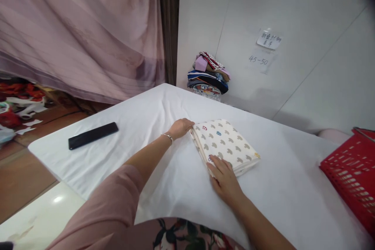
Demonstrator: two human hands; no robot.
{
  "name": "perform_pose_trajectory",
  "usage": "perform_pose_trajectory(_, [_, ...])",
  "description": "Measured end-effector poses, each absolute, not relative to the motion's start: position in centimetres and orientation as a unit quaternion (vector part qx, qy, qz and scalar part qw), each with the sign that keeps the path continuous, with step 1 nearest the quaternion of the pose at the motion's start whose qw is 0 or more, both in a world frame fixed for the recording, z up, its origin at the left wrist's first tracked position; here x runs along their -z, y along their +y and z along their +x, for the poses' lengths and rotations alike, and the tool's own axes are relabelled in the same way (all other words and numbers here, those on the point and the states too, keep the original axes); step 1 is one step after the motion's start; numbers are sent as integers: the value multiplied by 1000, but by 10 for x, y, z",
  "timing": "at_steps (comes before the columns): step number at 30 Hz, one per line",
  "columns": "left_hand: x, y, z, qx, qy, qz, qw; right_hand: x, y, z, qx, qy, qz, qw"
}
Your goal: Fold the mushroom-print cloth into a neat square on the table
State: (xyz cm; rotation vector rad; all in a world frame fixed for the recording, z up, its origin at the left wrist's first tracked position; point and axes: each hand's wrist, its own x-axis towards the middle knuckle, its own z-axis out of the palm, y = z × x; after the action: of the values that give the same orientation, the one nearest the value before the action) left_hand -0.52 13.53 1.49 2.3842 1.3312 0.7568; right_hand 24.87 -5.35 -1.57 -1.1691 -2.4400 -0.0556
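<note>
A folded cream cloth (225,140) with grey mushroom-like prints and a few coloured ones lies on the white-covered table (281,187). Its layers show along the left edge. My left hand (181,128), with a bracelet at the wrist, is at the cloth's far-left corner, fingers closed on it; the fingertips are partly hidden. Flat on the near corner rests my right hand (224,177), its fingers extended and slightly apart on the fabric.
A long black object (93,135) like a phone lies on the table's left. Stacked folded clothes (208,74) stand beyond the far edge by the white wall (281,0). A red plastic basket (351,168) sits at the right. A pinkish curtain (88,27) hangs at back left.
</note>
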Motion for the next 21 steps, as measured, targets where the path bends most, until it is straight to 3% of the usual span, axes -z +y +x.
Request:
perform_pose_trajectory(11, [-17, 138, 5, -169, 425, 889, 17, 15, -53, 247, 10, -878, -431, 209])
perform_pose_trajectory(21, [-6, 138, 2, -190, 497, 846, 39, 17, -52, 249, -9, -879, -430, 208])
